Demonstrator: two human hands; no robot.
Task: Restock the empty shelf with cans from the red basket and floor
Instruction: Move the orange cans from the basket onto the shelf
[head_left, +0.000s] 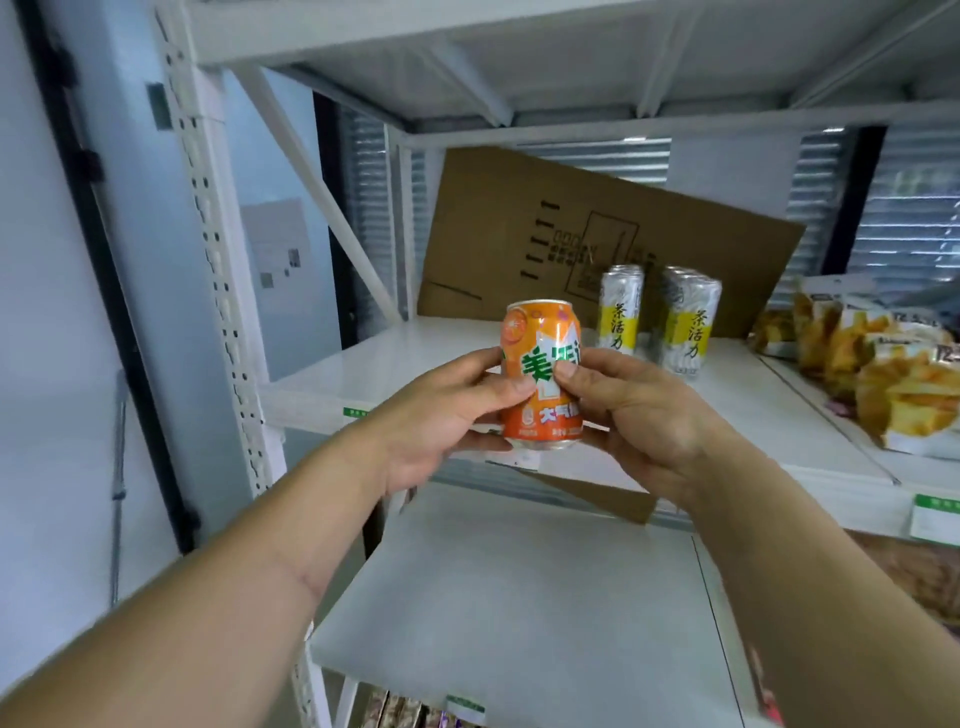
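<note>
White metal shelving (363, 374) fills the view, with a perforated upright (223, 291) at its left side and slatted blinds (904, 208) seen behind it. An orange soda can (540, 379) is held upright in front of the front edge of the middle shelf, above the bare lower shelf (519, 597). The can is gripped from both sides: the left hand (441, 415) is closed around its left side with the thumb pressed on the label and the fingers under the base, and the right hand (639, 410) is closed around its right side with the thumb on the label as well. Toward the back of the middle shelf, two groups of tall silver-and-yellow tea cans (654, 322) are stood upright, just beside each other. A flattened cardboard box (519, 223) is leaned tilted against the rear of the shelf behind those cans. At the right end of the shelf, yellow snack bags (883, 374) are piled, well apart from the held can. Green-and-white price tags (935, 517) are fixed along the front edges of the shelves. Whether the orange can touches the shelf edge cannot be told.
</note>
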